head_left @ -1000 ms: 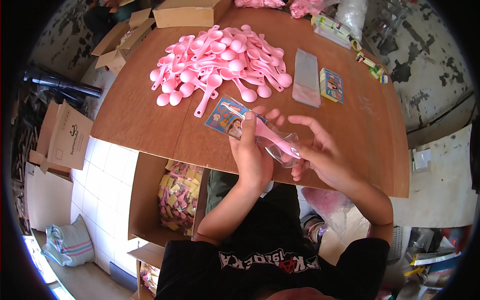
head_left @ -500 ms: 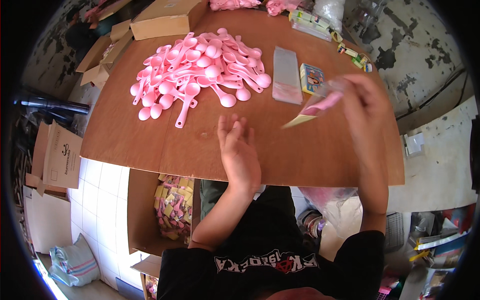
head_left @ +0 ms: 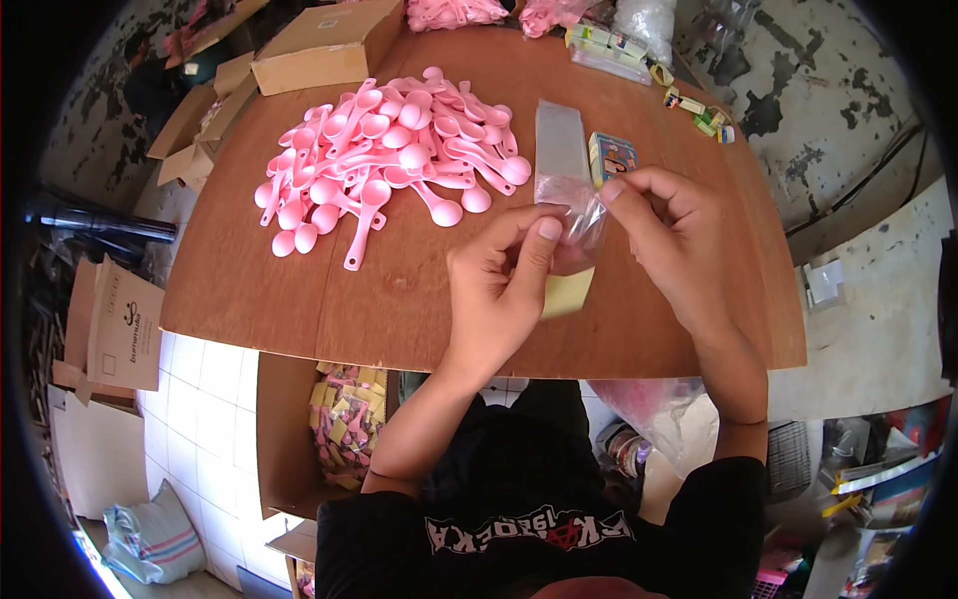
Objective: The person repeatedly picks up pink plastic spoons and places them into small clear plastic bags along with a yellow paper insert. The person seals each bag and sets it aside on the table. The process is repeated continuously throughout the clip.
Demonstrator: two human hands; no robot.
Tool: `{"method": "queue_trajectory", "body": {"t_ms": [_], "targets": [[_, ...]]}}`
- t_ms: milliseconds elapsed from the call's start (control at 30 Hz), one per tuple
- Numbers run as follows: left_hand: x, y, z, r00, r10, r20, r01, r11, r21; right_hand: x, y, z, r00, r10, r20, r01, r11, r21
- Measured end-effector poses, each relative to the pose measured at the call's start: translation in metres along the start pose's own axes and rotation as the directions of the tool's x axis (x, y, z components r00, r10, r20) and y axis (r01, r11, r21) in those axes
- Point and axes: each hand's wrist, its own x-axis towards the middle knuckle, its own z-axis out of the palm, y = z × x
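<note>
Between my two hands is a small clear plastic bag (head_left: 584,228), gripped at its upper part. My left hand (head_left: 499,280) pinches one edge between thumb and fingers, and my right hand (head_left: 671,235) pinches the opposite upper corner. A yellow card (head_left: 569,294) shows at the bag's lower end, with a pinkish tint above it; the left fingers partly hide the contents. Just beyond the hands lies a stack of clear bags (head_left: 561,140), beside a small blue and yellow box (head_left: 611,155). To their left, pink plastic spoons (head_left: 399,140) are heaped on the brown table (head_left: 399,309).
A cardboard box (head_left: 324,50) stands at the table's far left. Clear packs (head_left: 609,58) and tape-like rolls (head_left: 704,115) lie at the far right. Below the near edge, an open carton (head_left: 284,429) holds many filled packets (head_left: 349,424). A white sack (head_left: 152,537) sits on the floor.
My right hand has brought the bag left and toward me from the right side. My left hand, open and free before, now pinches the bag too.
</note>
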Motion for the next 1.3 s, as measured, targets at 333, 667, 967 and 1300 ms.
{"method": "queue_trajectory", "body": {"t_ms": [333,667,967,1300], "targets": [[-0.003,0.034,-0.008,0.985,-0.004,0.171,-0.068,0.908,0.414,-0.01,-0.01,-0.009,0.736,-0.642,0.215,0.669,0.64,-0.377],[-0.01,0.041,-0.002,0.935,0.092,0.343,-0.272,0.806,0.526,-0.019,-0.015,-0.016,0.738,-0.586,0.335,0.651,0.49,-0.58],[-0.012,0.028,-0.011,0.899,0.062,0.434,-0.255,0.88,0.402,-0.021,0.021,-0.015,0.992,-0.045,0.118,0.007,0.953,0.304],[-0.007,0.018,-0.009,0.991,-0.12,0.06,0.126,0.986,-0.107,0.096,0.212,-0.186,0.995,0.081,0.052,-0.091,0.97,0.224]]}}
